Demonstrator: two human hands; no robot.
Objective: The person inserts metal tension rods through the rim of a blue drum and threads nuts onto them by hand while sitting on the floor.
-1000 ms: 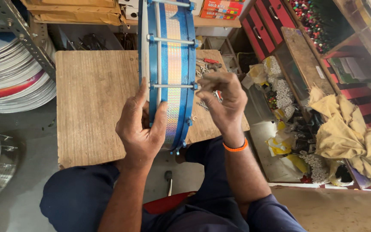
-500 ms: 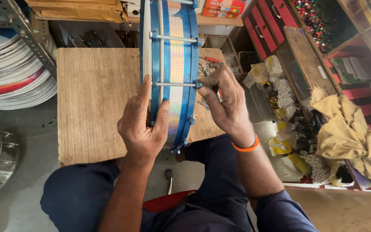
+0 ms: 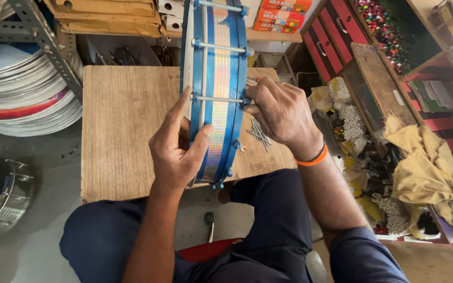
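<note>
Here, the left hand (image 3: 176,149) clasps the blue-rimmed drum with a shiny holographic band (image 3: 217,89) — thumb on the band, fingers wrapped over the near hoop — holding it on edge on the bare wooden board (image 3: 124,126). The right hand (image 3: 284,112) closes its fingertips on a thin metal tension rod (image 3: 218,98) at the far hoop. Just below those fingers lie loose metal rods (image 3: 259,133); beyond the wrist, an orange wristband (image 3: 312,159) and crumpled yellow cloth (image 3: 431,178).

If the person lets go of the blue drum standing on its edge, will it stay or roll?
The blue drum is round and rests on its rim on the wooden board, so it would probably tip or roll. The left hand steadies it. Its hoops and metal rods suggest a stiff shell.
</note>
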